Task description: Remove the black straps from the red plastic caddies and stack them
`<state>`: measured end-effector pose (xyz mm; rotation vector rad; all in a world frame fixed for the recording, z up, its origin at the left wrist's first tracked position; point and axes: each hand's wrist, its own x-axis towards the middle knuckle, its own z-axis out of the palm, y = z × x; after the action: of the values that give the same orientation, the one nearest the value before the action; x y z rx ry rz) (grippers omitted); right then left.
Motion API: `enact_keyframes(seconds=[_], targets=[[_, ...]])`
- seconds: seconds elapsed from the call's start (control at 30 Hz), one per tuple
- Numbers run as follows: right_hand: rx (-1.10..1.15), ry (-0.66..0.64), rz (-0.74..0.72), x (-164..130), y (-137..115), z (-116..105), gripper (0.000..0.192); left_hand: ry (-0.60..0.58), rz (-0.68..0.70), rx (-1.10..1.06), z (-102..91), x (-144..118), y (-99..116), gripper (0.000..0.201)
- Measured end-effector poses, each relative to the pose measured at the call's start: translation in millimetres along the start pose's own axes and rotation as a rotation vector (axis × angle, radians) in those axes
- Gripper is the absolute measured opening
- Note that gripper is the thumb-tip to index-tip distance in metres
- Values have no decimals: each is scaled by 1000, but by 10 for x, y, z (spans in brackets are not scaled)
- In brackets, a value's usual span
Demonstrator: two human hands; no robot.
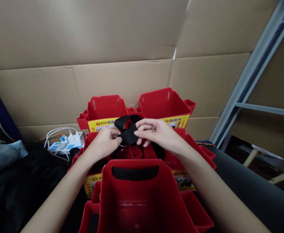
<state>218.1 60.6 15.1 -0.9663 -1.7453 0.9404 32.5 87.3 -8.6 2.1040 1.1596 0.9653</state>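
Note:
A black webbing strap [129,135] stretches between my two hands, looped over itself. My left hand [107,141] pinches its left end, where a thin metal ring [122,145] shows at the fingertips. Thumb and fingers of my right hand [153,132] close on the strap's right part. Below them stands a red plastic bin [137,187] with small side pockets. A black strap section [135,173] runs through slots in its back wall. How the strap in my hands joins the bin is partly hidden.
Behind stand more red bins, one at left [105,106] and one at right [164,100], with yellow labels. A power strip [57,147] with plugged-in white chargers lies at left. Cardboard [122,77] covers the wall. A metal frame [248,74] rises at right.

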Motion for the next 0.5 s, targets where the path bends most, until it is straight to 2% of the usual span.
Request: enact_keyframes(seconds=[0.17, 0.33, 0.5], targets=[[-82, -187, -19, -23, 29, 105, 18, 61, 6, 109, -31, -36, 57, 14], [-312, -124, -226, -82, 9, 199, 9, 105, 19, 220, -34, -101, 147, 18], [-434, -174, -332, -122, 10, 202, 9, 62, -14, 107, -23, -116, 151, 18]])
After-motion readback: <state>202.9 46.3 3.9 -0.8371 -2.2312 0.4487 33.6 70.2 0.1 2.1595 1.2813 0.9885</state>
